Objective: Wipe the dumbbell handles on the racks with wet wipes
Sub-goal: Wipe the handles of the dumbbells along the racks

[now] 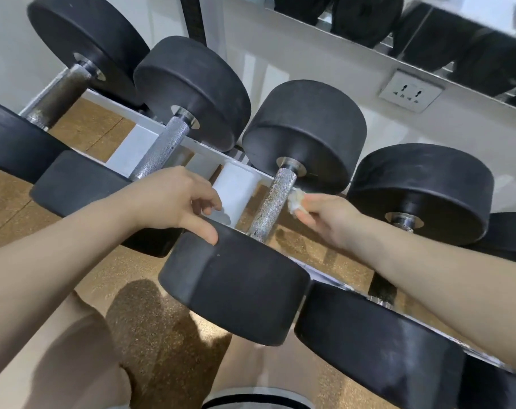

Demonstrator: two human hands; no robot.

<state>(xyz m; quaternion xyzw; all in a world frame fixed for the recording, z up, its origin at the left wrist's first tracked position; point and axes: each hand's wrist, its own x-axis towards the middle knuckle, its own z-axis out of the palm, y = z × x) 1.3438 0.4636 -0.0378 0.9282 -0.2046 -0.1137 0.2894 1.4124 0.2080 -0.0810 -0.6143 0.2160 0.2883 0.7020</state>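
Observation:
Several black dumbbells lie side by side on a white rack [239,184]. The middle dumbbell has a knurled metal handle [273,202] with brownish specks on it. My right hand [324,216] pinches a crumpled white wet wipe [296,200] just right of that handle, touching or nearly touching it. My left hand [180,199] hovers left of the handle with relaxed fingers, its thumb resting on the near weight head [233,284] of the same dumbbell. A cleaner silver handle [165,149] lies to the left, and a dark, rusty one [62,95] further left.
A white wall with a power socket [410,91] and a mirror [427,25] stands behind the rack. More dumbbell heads [419,190] crowd the right side. Brown speckled floor [150,314] shows below, with my legs at the bottom of the view.

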